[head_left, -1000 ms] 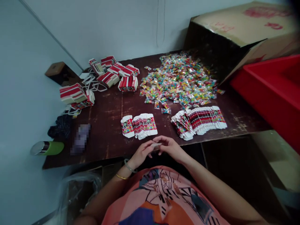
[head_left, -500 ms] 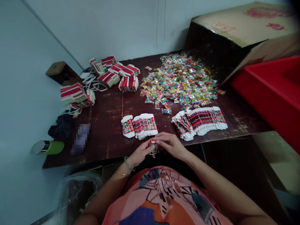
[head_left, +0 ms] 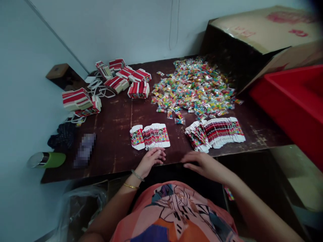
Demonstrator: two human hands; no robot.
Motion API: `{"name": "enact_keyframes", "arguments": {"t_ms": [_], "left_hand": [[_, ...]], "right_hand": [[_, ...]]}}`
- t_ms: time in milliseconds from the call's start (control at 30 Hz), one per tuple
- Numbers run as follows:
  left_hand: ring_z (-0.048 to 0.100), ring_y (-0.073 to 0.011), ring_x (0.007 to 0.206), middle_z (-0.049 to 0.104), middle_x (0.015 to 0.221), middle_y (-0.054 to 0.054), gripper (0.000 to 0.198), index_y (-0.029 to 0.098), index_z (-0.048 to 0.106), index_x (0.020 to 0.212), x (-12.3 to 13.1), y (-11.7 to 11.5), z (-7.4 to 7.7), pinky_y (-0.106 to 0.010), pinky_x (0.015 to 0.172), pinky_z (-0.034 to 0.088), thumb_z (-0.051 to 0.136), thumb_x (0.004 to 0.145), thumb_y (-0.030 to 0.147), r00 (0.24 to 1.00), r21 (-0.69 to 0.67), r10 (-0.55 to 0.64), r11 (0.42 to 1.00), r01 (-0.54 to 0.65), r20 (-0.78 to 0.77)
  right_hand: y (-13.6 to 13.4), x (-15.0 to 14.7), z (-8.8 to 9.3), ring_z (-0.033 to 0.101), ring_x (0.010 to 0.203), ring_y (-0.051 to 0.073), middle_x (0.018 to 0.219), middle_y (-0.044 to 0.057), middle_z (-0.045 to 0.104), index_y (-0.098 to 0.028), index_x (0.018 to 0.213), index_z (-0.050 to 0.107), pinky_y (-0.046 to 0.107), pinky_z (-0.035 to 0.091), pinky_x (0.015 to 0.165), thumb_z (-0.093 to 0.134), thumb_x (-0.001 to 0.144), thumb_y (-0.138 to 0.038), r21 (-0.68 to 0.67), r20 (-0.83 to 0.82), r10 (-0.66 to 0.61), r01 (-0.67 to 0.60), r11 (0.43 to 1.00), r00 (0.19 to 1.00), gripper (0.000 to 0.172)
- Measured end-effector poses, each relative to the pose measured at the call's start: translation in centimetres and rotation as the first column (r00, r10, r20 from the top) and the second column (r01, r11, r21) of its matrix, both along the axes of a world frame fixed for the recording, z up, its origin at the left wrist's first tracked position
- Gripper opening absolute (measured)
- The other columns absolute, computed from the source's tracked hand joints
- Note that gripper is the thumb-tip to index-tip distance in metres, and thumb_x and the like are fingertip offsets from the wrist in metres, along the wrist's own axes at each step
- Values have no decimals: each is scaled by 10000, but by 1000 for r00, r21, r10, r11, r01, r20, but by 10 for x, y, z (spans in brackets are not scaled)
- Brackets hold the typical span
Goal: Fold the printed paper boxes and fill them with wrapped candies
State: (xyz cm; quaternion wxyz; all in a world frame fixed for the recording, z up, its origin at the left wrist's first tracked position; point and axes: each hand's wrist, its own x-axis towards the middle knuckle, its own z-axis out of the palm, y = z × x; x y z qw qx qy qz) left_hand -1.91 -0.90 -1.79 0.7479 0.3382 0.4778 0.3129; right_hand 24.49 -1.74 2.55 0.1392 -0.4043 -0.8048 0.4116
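Note:
My left hand (head_left: 152, 158) is at the table's front edge, just below a short row of flat printed boxes (head_left: 155, 135); its fingers are loosely curled and apart, with nothing visible in them. To the right, my right hand (head_left: 199, 161) is open and empty, close below a longer fanned row of boxes (head_left: 222, 131). One flat box (head_left: 137, 137) lies at the left end of the short row. Behind the rows is a big heap of small clear candy packets (head_left: 194, 89). A small colourful box (head_left: 229, 193) shows below my right forearm.
Red-and-white bundles (head_left: 117, 84) lie at the back left. A green bottle (head_left: 54, 160), dark cloth (head_left: 62, 137) and wooden block (head_left: 66, 77) line the left. A red bin (head_left: 290, 101) and cardboard box (head_left: 252, 30) stand right.
My hands have moved apart, and the small box they held between them is gone from them. A small box now shows lower right, under my right forearm.

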Motion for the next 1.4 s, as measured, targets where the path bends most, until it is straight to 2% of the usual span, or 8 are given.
{"name": "enact_keyframes", "arguments": {"t_ms": [167, 333, 533, 633, 833, 1067, 1200, 1400], "left_hand": [[582, -133, 716, 600, 803, -35, 327, 134, 597, 1012, -10, -5, 2, -236, 625, 423, 600, 830, 406, 999, 4, 6, 1000, -6, -34], [598, -146, 733, 624, 827, -56, 323, 122, 596, 1026, -21, -14, 4, -250, 638, 432, 597, 842, 387, 999, -23, 31, 999, -31, -4], [598, -241, 1014, 654, 1085, -122, 394, 138, 594, 1111, -10, -8, 2, -394, 902, 433, 586, 819, 402, 915, -161, 183, 978, -133, 360], [623, -213, 899, 698, 911, -68, 287, 124, 644, 944, 5, -11, 2, -342, 853, 441, 676, 662, 169, 933, -176, 219, 969, -174, 285], [598, -153, 579, 652, 604, -9, 156, 120, 618, 709, 24, -26, 5, -277, 632, 455, 638, 554, 116, 992, -235, 55, 972, -26, 117], [586, -141, 596, 662, 668, -40, 239, 107, 634, 725, 24, -26, 10, -248, 591, 454, 752, 606, 276, 946, -55, -305, 948, 313, 111], [460, -81, 490, 539, 552, 26, 352, 113, 578, 630, 31, -28, 0, -202, 487, 371, 752, 656, 417, 982, 129, -108, 983, 128, -157], [559, -110, 676, 583, 765, 27, 421, 189, 474, 1183, 32, -47, -5, -220, 668, 446, 627, 820, 336, 946, 433, 196, 899, -67, -260]], "right_hand": [[68, -95, -49, 437, 1230, 304, 1370, 177, 475, -96, 1332, 471, 425, 427, 975, 494, 865, -147, 407, 275, -149, 26, 913, 950, 471], [105, -115, -49, 559, 1001, 292, 1129, 218, 610, -51, 1128, 606, 368, 480, 798, 434, 882, -67, 448, 425, -55, -157, 880, 903, 300], [36, -93, -32, 552, 1003, 251, 1156, 135, 630, -139, 1166, 592, 372, 442, 844, 456, 938, -180, 532, 293, 65, -219, 818, 954, 269], [5, -88, -33, 543, 1002, 232, 1155, 99, 642, -196, 1141, 613, 386, 427, 853, 482, 937, -225, 580, 14, 20, -25, 814, 1000, 244], [10, -82, -25, 505, 1062, 241, 1158, 94, 607, -196, 947, 640, 401, 421, 897, 622, 848, -235, 273, -191, -183, 231, 934, 964, 108], [24, -53, -13, 564, 995, 193, 1047, 57, 600, -166, 708, 636, 322, 441, 881, 660, 822, -315, -253, -396, 86, -198, 947, 914, 189], [14, -46, -16, 554, 753, 135, 840, 14, 592, -164, 788, 636, 258, 457, 716, 586, 871, -362, -391, -433, -145, -40, 919, 890, 221], [-32, -55, -35, 567, 607, 128, 731, -25, 614, -242, 1063, 503, 230, 460, 568, 622, 837, -401, -608, -434, -607, 281, 742, 665, 301]]}}
